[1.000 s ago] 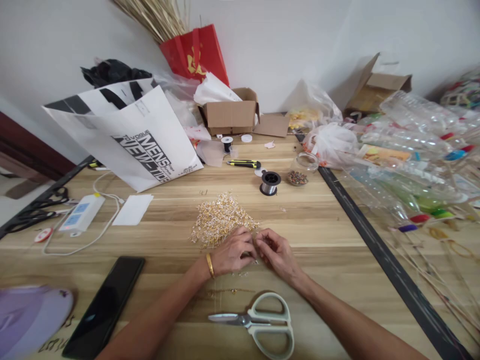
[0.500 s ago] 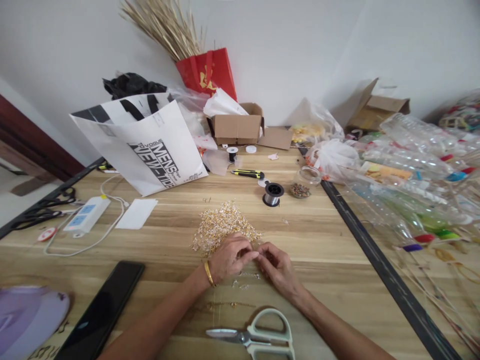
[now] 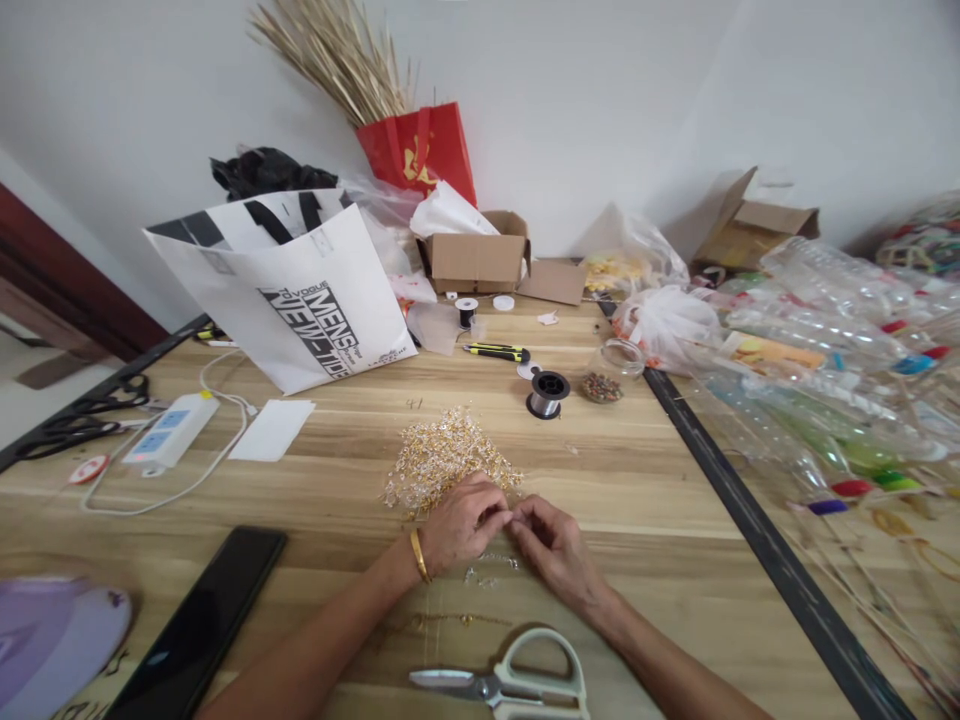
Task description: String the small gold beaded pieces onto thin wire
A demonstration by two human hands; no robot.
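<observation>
My left hand (image 3: 469, 517) wears a gold bangle (image 3: 420, 556) and is closed in a pinch beside the heap of small gold and clear beads (image 3: 442, 455). Its fingertips meet those of my right hand (image 3: 553, 545), which is pinched too. Whatever lies between the fingers is too small to make out. Below the hands are short silvery chain pieces (image 3: 481, 577) and a thin gold chain (image 3: 465, 619). A fine clear line seems to hang below the left hand. Scissors with pale handles (image 3: 499, 684) lie nearest me, blades pointing left.
Behind the beads are a wire spool (image 3: 548, 395), a yellow-black utility knife (image 3: 496, 352) and a glass jar of beads (image 3: 604, 385). A phone (image 3: 199, 620) and power strip (image 3: 171, 430) lie left. Plastic bottles (image 3: 825, 330) crowd the right, beyond a black strip (image 3: 750, 525).
The view has shifted slightly, so most things sit a little lower. Both hands stay together at the fingertips, with only a slight change in finger position.
</observation>
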